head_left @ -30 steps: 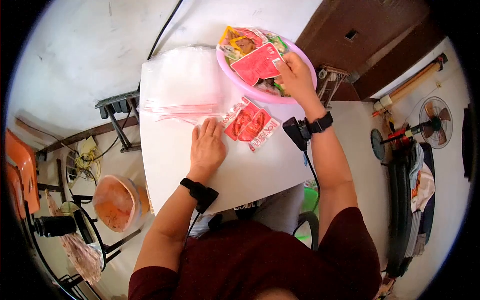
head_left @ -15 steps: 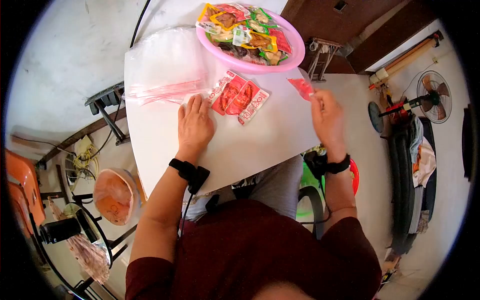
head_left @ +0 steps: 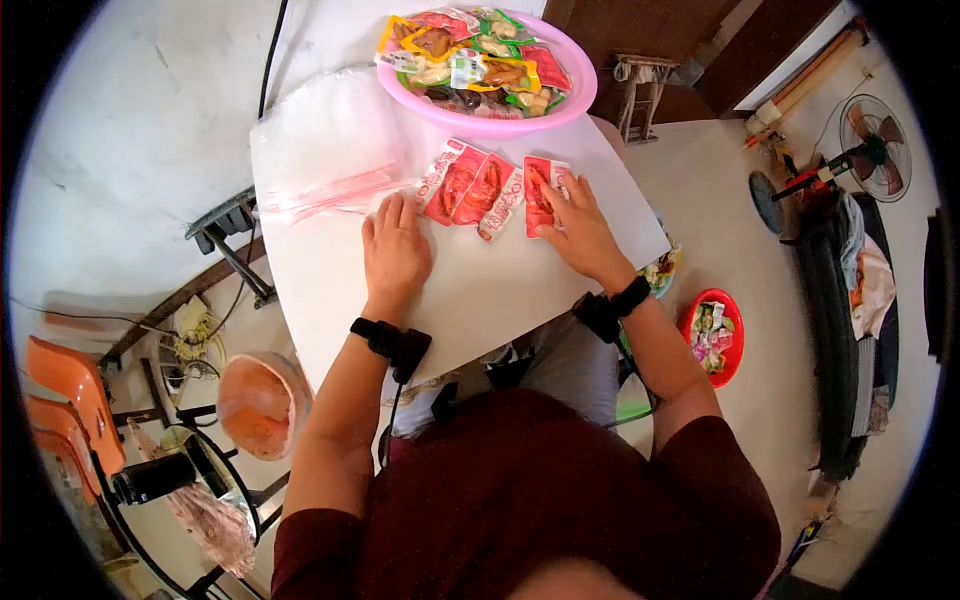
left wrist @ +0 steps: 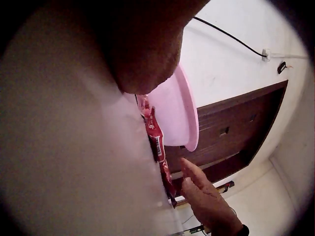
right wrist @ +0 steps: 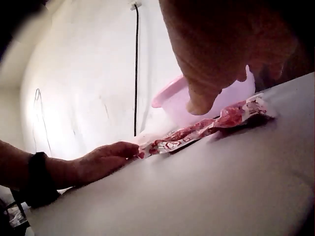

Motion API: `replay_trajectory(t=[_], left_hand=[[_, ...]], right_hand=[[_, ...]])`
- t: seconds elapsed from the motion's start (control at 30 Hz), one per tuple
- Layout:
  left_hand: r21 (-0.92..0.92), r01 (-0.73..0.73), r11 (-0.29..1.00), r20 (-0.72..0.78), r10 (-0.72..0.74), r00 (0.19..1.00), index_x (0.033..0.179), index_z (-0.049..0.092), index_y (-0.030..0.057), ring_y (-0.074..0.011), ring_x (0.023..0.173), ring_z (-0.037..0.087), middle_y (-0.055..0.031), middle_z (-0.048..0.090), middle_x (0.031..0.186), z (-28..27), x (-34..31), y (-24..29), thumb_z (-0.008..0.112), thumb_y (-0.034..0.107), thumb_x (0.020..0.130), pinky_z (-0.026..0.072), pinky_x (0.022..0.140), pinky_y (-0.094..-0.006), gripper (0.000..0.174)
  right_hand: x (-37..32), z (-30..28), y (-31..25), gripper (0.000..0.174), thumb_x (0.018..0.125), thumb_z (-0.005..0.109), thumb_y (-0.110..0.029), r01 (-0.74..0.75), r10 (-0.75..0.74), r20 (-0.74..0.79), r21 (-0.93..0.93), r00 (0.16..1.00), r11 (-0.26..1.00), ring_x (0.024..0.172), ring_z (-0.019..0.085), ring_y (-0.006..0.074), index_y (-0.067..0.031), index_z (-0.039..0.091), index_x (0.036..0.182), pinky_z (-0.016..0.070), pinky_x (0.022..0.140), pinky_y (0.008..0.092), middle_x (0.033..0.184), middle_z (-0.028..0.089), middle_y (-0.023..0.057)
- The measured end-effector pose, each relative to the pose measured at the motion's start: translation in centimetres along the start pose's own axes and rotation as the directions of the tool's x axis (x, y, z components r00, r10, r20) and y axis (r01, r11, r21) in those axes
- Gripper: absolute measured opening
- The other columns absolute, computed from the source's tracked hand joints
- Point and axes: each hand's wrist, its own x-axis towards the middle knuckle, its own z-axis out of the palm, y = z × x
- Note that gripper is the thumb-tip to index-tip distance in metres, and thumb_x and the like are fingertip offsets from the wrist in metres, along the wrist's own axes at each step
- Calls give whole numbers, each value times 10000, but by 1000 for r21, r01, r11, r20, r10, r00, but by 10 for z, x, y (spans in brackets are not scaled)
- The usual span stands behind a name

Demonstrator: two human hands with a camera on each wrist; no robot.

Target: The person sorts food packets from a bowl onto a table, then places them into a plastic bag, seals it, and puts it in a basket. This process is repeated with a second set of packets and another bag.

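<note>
My left hand (head_left: 396, 250) rests flat on the white table (head_left: 420, 320), its fingertips at the edge of a stack of clear plastic zip bags (head_left: 330, 150) with red strips. Just right of those fingers lie red-and-white sealed food packets (head_left: 468, 190), side by side with their pictured faces up. Another such packet (head_left: 537, 190) lies a little further right. Over its right part spreads my right hand (head_left: 580, 230), fingers extended and thumb apart. In the right wrist view, the thumb is close above the packets (right wrist: 197, 130).
At the table's back stands a pink basin (head_left: 440, 112) heaped with mixed food packets. A red basin (head_left: 713, 340) with more packets is on the floor at right. A peach-coloured bucket (head_left: 262, 405) stands left of the table, near orange chairs (head_left: 75, 370). A fan (head_left: 870, 150) is far right.
My right hand took a red packet from the pink basin, swung it right and toward me, then set it on the table beside the other packets. My left hand stays by the bags.
</note>
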Motion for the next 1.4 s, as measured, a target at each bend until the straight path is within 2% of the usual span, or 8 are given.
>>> replay_trajectory(t=[0.2,0.33,0.57,0.73,0.77,0.9,1.07,1.4], left_hand=[[90,-310,946,-6,312,950,1416,442,208,-346,1413,274,-152,347,1506,-10,2,11,600,355,887,241,1099,-583,571],[46,-369,928,220,351,910,1437,420,259,-332,1423,260,-159,298,1532,-6,11,23,637,490,834,244,1080,-605,682],[123,-176,977,272,137,953,1451,380,175,-309,1334,377,-153,373,1478,-29,6,46,589,585,834,347,995,-599,769],[100,-38,994,197,18,980,1477,323,121,-326,1381,313,-179,325,1506,-15,-5,39,559,603,849,246,1060,-618,826],[111,-38,993,151,21,988,1481,314,121,-332,1400,284,-185,313,1513,-6,-9,35,555,604,852,224,1072,-621,829],[66,3,998,132,-12,991,1483,299,95,-353,1442,199,-203,287,1525,-6,-8,34,567,572,853,164,1107,-615,834],[29,17,999,122,-21,992,1462,307,62,-359,1422,249,-208,278,1526,-9,-5,37,635,460,832,172,1099,-601,814],[44,29,999,143,-35,989,1449,338,43,-358,1422,245,-217,296,1514,-9,-3,37,648,432,822,182,1106,-606,800]], right_hand=[[5,29,10,636,843,647,-362,71,-71,128,6,989,997,1410,146,507,-176,452,1419,227,1135,536,1537,173,282],[3,34,-12,667,845,635,-406,-26,29,172,-23,985,999,1408,109,530,-178,428,1437,207,1140,543,1542,143,293],[27,56,-44,701,869,626,-422,18,-19,153,7,988,1000,1388,83,580,-152,380,1468,148,1158,531,1537,124,322],[50,60,-50,684,859,619,-362,152,-168,162,107,972,983,1401,56,565,-160,376,1465,149,1159,528,1551,115,298],[44,53,-55,605,828,649,-291,146,-151,33,117,988,982,1361,259,519,-105,478,1378,277,1114,499,1480,299,297],[58,-19,-62,300,791,691,-159,313,-231,-277,306,933,899,1023,587,350,-22,639,1052,470,897,428,1092,626,172],[131,-49,13,110,804,617,-125,209,-167,-517,22,839,978,929,608,355,-36,653,858,496,817,445,963,640,153],[221,-39,77,143,811,560,-91,-34,-5,-114,-336,993,941,912,652,357,-66,687,872,516,776,477,931,670,176]])
